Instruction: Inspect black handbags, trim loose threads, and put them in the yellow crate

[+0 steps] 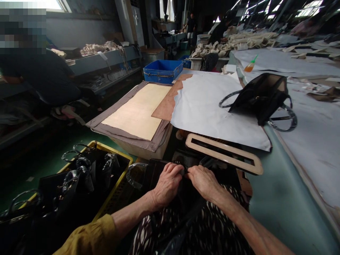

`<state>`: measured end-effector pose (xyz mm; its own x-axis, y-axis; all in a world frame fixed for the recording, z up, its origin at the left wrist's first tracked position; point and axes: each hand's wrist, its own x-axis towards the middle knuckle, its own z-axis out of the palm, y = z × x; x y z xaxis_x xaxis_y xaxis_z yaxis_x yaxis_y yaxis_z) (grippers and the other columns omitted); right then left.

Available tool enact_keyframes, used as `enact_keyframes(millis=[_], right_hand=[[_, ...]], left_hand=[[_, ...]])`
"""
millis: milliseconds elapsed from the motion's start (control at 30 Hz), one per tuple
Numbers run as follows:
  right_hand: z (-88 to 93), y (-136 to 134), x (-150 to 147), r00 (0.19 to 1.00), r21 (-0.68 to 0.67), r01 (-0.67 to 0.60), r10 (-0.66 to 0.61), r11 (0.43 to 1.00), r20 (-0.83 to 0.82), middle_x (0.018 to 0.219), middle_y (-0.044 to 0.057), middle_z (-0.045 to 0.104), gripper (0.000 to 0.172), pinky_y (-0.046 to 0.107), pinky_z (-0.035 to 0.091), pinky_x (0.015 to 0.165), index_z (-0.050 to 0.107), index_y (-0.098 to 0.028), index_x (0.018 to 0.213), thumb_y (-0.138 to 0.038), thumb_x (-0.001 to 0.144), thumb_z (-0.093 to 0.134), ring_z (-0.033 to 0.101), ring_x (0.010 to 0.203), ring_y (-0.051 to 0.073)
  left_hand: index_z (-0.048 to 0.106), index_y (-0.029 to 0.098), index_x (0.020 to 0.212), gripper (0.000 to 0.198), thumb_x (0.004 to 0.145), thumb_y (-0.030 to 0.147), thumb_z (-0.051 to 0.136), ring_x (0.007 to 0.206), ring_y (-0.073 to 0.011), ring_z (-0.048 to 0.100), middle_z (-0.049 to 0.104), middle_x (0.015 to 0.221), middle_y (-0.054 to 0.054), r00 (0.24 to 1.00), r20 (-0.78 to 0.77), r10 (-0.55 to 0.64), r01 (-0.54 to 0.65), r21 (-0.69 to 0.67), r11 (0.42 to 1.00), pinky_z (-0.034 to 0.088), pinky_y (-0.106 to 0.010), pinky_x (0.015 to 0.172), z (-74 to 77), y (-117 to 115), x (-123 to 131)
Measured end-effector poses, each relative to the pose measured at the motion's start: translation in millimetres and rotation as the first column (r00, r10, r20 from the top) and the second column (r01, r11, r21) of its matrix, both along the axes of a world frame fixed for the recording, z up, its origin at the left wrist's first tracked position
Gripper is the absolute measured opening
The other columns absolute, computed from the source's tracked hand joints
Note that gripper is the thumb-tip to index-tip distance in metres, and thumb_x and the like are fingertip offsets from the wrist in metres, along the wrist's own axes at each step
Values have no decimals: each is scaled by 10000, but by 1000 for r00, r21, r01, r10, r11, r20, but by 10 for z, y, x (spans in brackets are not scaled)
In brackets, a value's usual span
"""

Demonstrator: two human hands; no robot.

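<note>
A black handbag (152,173) lies across my lap, with a plastic-wrapped handle (136,176) sticking out on its left. My left hand (170,180) is closed on the dark material of the bag, its fingers curled near the middle. Close by on the right, my right hand (202,180) pinches the same dark material, fingertips facing the left ones. Shadow hides exactly which part of the bag lies between the fingers. Just beyond my right hand is a long, pale frame with a slot (224,153).
A yellow crate (127,159) of black handbags stands at left. Ahead, a pale board (132,109) lies over a covered tub beside a white sheet (204,102). Another black handbag (261,94) and a glue bottle (250,66) stand at right. A blue bin (163,71) is farther off; a person sits left.
</note>
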<state>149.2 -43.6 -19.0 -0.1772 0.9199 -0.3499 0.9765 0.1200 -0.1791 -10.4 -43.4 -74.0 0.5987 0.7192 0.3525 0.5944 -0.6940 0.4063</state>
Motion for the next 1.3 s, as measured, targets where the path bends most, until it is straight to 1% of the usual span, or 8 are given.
enact_keyframes(millis=[133,300,467,767,867,967,1133,1300], right_hand=[[33,-13,9,1000,6,-29,29,1000,-13,812,75,674,266,268,386,678,640,-198,761,-336,858,434,617,831,205],[91,0,12,998,0,-59,59,998,-21,775,67,677,259,260,376,654,640,-194,751,-325,854,442,626,791,193],[93,-3,35,997,4,-66,66,998,-38,771,59,678,255,265,371,653,629,-199,732,-319,854,441,625,794,200],[80,0,58,993,29,-84,86,996,-76,750,50,677,275,266,347,609,614,-199,709,-316,861,417,627,763,201],[65,5,66,993,33,-79,82,996,-84,736,49,674,281,265,339,595,617,-199,708,-327,861,419,626,735,198],[61,7,75,992,27,-80,82,996,-92,731,46,669,279,263,337,602,617,-203,711,-334,859,420,621,740,194],[67,36,88,994,-22,-63,61,998,-96,742,44,654,251,266,338,635,605,-212,703,-362,831,449,602,789,202],[85,106,-9,988,-60,16,-25,998,-150,840,76,650,203,278,342,669,632,-208,852,-349,757,521,576,866,231]], left_hand=[[600,174,758,147,775,111,468,1014,-199,443,526,1101,-71,992,82,97,-90,-91,992,418,-388,886,-6,38,-42],[583,176,774,91,774,134,503,1014,-192,457,585,1021,-50,999,35,-5,8,-71,997,352,-391,939,130,258,-72],[558,170,794,77,783,140,487,815,-150,528,617,824,-23,998,-41,-47,35,-253,967,400,-295,819,133,356,-46],[563,184,741,19,731,171,553,700,-136,528,600,695,21,996,-55,69,-85,-419,904,392,-232,691,200,380,-30],[579,188,834,131,705,167,576,686,-127,536,610,717,32,996,-24,84,-85,-485,870,395,-215,659,245,437,-28],[619,181,882,198,684,174,603,712,-127,547,635,756,27,1000,-11,-27,15,-569,822,398,-197,656,306,560,-42],[686,144,853,194,682,191,606,666,-115,537,643,699,17,965,-13,-262,176,-708,683,382,-172,608,330,760,-60],[691,139,815,186,689,214,576,595,-102,486,587,595,37,971,-21,-238,159,-686,710,347,-177,549,297,726,-17]])
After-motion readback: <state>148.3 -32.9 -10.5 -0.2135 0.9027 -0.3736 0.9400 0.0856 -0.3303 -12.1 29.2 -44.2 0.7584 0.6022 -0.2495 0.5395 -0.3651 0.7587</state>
